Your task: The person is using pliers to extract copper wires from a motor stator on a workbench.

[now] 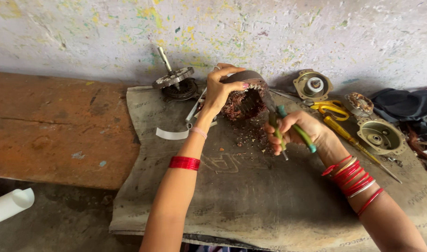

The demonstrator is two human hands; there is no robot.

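Observation:
My left hand (pixel 219 91) grips the rim of a round motor stator (pixel 245 95) with copper windings, standing on edge on a grey mat (pixel 250 196). My right hand (pixel 297 133) is closed around the green handles of pliers (pixel 288 128), whose jaws reach into the stator's windings. Copper scraps (pixel 250 135) lie on the mat just below the stator. Red bangles sit on both wrists.
Behind the stator lies a rotor with a shaft (pixel 174 79). To the right are metal motor end caps (pixel 312 85) (pixel 380 136), yellow-handled scissors (pixel 332 108), a yellow screwdriver (pixel 351 140) and dark cloth (pixel 405 105). A rusty board (pixel 54 126) lies left; a white roll (pixel 10 205) at lower left.

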